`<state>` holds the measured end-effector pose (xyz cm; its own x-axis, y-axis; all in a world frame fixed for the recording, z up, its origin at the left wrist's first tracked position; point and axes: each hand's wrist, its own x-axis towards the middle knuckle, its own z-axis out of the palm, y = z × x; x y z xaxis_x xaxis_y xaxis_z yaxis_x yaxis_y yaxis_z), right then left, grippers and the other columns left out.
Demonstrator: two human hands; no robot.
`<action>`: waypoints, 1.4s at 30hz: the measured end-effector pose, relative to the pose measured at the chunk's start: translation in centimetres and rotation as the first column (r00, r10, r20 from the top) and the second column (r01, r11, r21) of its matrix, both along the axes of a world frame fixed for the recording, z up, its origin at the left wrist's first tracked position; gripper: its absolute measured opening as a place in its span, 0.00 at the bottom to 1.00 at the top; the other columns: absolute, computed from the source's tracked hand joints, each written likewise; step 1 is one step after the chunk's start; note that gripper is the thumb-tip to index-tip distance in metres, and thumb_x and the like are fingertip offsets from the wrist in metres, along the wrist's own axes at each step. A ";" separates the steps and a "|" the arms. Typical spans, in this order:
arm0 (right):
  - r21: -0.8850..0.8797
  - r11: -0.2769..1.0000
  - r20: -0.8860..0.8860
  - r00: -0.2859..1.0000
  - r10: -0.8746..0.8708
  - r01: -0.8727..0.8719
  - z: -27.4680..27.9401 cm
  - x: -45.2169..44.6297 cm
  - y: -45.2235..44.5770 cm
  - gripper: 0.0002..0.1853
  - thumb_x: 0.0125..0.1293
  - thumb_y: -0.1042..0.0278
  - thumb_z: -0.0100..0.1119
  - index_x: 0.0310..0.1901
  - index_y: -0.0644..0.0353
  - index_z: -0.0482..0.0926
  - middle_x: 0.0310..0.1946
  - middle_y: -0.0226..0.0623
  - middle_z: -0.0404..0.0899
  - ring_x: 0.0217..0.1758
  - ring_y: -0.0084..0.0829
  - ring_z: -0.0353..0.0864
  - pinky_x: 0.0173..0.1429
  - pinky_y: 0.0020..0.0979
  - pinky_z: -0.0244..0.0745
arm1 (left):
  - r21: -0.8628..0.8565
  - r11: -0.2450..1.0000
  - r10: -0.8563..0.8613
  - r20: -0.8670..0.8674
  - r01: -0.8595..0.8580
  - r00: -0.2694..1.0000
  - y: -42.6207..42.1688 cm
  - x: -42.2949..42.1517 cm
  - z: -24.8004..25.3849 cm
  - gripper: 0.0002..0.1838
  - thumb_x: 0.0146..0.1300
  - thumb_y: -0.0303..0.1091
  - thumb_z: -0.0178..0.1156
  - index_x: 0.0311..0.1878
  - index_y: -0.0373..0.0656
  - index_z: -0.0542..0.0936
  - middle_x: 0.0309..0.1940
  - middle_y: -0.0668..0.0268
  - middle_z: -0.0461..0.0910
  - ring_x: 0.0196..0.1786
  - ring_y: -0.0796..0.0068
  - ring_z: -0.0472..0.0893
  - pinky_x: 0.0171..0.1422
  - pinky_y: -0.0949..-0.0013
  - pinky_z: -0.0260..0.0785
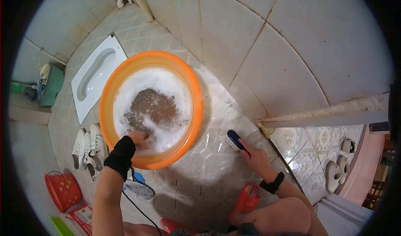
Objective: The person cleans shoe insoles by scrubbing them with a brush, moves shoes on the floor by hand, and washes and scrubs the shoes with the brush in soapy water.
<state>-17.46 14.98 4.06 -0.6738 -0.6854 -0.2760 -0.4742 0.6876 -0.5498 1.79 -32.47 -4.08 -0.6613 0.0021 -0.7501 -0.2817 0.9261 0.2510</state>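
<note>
An orange basin (194, 140) on the tiled floor holds water with white suds and a murky brown patch in the middle. My left hand (138, 138) is over the near-left part of the basin, its fingertips at the foam; whether they grip anything is hidden. In my right hand (252, 156) is a dark blue brush (234, 138) with pale bristles, held by its handle just above the wet floor, to the right of the basin. A grey shoe sole (140, 189) with a blue part lies below the basin, near my left forearm.
White shoes (97, 148) stand left of the basin, with a red bucket (63, 191) below them. A squat toilet (98, 75) lies at the upper left. Tiled wall (292, 60) rises on the right. More shoes (333, 175) sit beyond the doorway. A black cable runs beside my left forearm.
</note>
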 end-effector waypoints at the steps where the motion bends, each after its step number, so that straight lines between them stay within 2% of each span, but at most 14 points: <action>1: 0.003 1.000 0.000 1.000 0.003 -0.003 0.1 0.1 0.0 0.23 0.63 0.59 0.51 0.60 0.41 0.66 0.19 0.50 0.74 0.23 0.49 0.76 0.28 0.44 0.69 | 0.000 1.000 0.001 0.000 -0.001 1.000 0.0 -0.2 0.4 0.31 0.36 0.62 0.65 0.28 0.39 0.81 0.26 0.51 0.79 0.35 0.55 0.80 0.40 0.61 0.71; 4: 0.005 1.000 0.001 1.000 0.008 -0.008 0.2 0.5 0.0 0.23 0.63 0.59 0.51 0.60 0.41 0.66 0.19 0.50 0.74 0.23 0.49 0.76 0.28 0.44 0.69 | -0.110 0.990 -0.097 -0.068 0.089 0.993 0.0 -2.9 4.2 0.23 0.50 0.52 0.58 0.30 0.36 0.79 0.23 0.49 0.78 0.32 0.50 0.78 0.36 0.58 0.71; 6: -0.001 1.000 0.001 1.000 0.009 -0.009 0.0 0.6 0.0 0.23 0.63 0.59 0.51 0.61 0.40 0.66 0.18 0.49 0.74 0.23 0.49 0.75 0.28 0.44 0.69 | 0.046 0.851 0.520 -0.225 -0.524 0.824 1.9 -4.4 11.3 0.19 0.56 0.41 0.57 0.43 0.33 0.75 0.27 0.52 0.79 0.29 0.57 0.79 0.35 0.61 0.71; 8: 0.009 1.000 0.003 1.000 0.013 -0.013 -0.3 0.8 -0.1 0.24 0.64 0.56 0.49 0.62 0.38 0.63 0.19 0.50 0.74 0.24 0.49 0.75 0.30 0.45 0.70 | 0.248 0.705 0.709 -0.230 -0.664 0.666 1.5 -3.9 12.4 0.22 0.57 0.38 0.57 0.50 0.32 0.72 0.30 0.55 0.80 0.29 0.61 0.79 0.36 0.62 0.71; 10: 0.018 1.000 0.015 1.000 0.010 -0.010 -0.1 0.9 -0.3 0.23 0.64 0.56 0.48 0.62 0.38 0.63 0.20 0.50 0.74 0.24 0.50 0.76 0.30 0.45 0.70 | 0.715 0.220 0.947 0.007 -0.663 0.322 4.4 -4.7 15.3 0.28 0.59 0.29 0.55 0.62 0.32 0.61 0.41 0.60 0.78 0.36 0.69 0.78 0.43 0.67 0.71; 15: 0.075 0.997 0.003 1.000 -0.025 0.024 -0.3 0.8 -0.5 0.23 0.64 0.57 0.48 0.62 0.39 0.64 0.22 0.52 0.75 0.25 0.51 0.76 0.31 0.46 0.70 | 0.753 -0.005 0.857 0.342 -0.657 0.385 15.4 -7.8 20.2 0.32 0.61 0.32 0.57 0.65 0.33 0.56 0.55 0.59 0.70 0.53 0.72 0.72 0.57 0.71 0.66; 19: -0.080 0.981 -0.005 0.984 -0.178 0.177 -1.1 0.4 -0.4 0.22 0.64 0.60 0.49 0.61 0.40 0.65 0.21 0.53 0.74 0.23 0.51 0.75 0.27 0.43 0.68 | 0.791 0.332 0.857 -0.026 -0.513 0.515 24.8 -6.8 10.3 0.24 0.61 0.33 0.56 0.58 0.31 0.66 0.47 0.51 0.76 0.47 0.69 0.76 0.53 0.68 0.67; 22: -0.084 0.969 -0.014 0.972 -0.235 0.233 -2.0 0.0 0.1 0.22 0.64 0.61 0.49 0.61 0.41 0.66 0.23 0.54 0.75 0.24 0.51 0.76 0.27 0.42 0.68 | 0.660 0.391 0.912 -0.188 -0.641 0.364 28.8 -5.4 6.0 0.23 0.60 0.32 0.56 0.57 0.34 0.68 0.37 0.46 0.78 0.39 0.60 0.79 0.49 0.66 0.69; 26: -0.085 0.979 -0.056 0.980 -0.189 0.184 -2.9 0.1 0.3 0.23 0.65 0.59 0.48 0.62 0.41 0.64 0.22 0.54 0.74 0.21 0.51 0.75 0.24 0.44 0.67 | 0.248 0.702 0.643 -0.624 -0.667 0.445 28.7 -2.0 4.9 0.38 0.47 0.38 0.67 0.59 0.30 0.63 0.55 0.44 0.61 0.59 0.44 0.60 0.63 0.57 0.55; 30: -0.148 0.987 -0.092 0.993 -0.080 0.066 -1.0 2.7 -1.6 0.22 0.66 0.59 0.46 0.63 0.40 0.62 0.19 0.50 0.74 0.19 0.48 0.74 0.24 0.44 0.67 | 0.104 0.767 0.559 -0.593 -0.633 0.580 29.1 0.0 4.4 0.39 0.44 0.37 0.69 0.59 0.31 0.64 0.48 0.48 0.66 0.53 0.48 0.67 0.56 0.58 0.62; 35: 0.202 0.850 -0.152 0.842 0.518 -0.487 -1.7 7.5 -3.9 0.21 0.67 0.63 0.42 0.62 0.35 0.64 0.20 0.45 0.72 0.18 0.42 0.72 0.24 0.41 0.67 | 0.209 0.719 0.637 -0.580 -0.663 0.509 29.1 0.3 3.3 0.38 0.44 0.34 0.68 0.59 0.33 0.65 0.48 0.53 0.67 0.51 0.54 0.70 0.54 0.63 0.65; 37: 0.038 0.915 -0.181 0.898 0.402 -0.402 -3.8 4.4 -4.3 0.22 0.67 0.64 0.41 0.63 0.36 0.63 0.21 0.46 0.71 0.18 0.41 0.71 0.24 0.40 0.67 | 0.224 0.725 0.638 -0.573 -0.651 0.514 28.9 0.3 3.2 0.37 0.43 0.31 0.67 0.59 0.35 0.65 0.49 0.55 0.67 0.51 0.56 0.71 0.54 0.64 0.66; 39: 0.053 0.998 -0.114 0.993 0.037 -0.031 -1.3 1.0 -6.0 0.23 0.67 0.64 0.42 0.64 0.36 0.61 0.19 0.45 0.70 0.18 0.41 0.72 0.25 0.41 0.68 | 0.223 0.732 0.619 -0.613 -0.644 0.491 28.9 0.2 3.2 0.36 0.43 0.32 0.67 0.59 0.34 0.66 0.46 0.55 0.69 0.48 0.54 0.73 0.51 0.63 0.67; 42: 0.130 0.970 -0.342 0.909 0.238 -0.206 -9.8 4.2 -3.0 0.25 0.67 0.67 0.41 0.65 0.38 0.58 0.16 0.42 0.68 0.18 0.38 0.72 0.25 0.42 0.68 | 0.232 0.714 0.641 -0.595 -0.660 0.485 28.8 0.1 3.5 0.36 0.43 0.32 0.67 0.58 0.35 0.67 0.45 0.55 0.69 0.47 0.54 0.73 0.51 0.63 0.67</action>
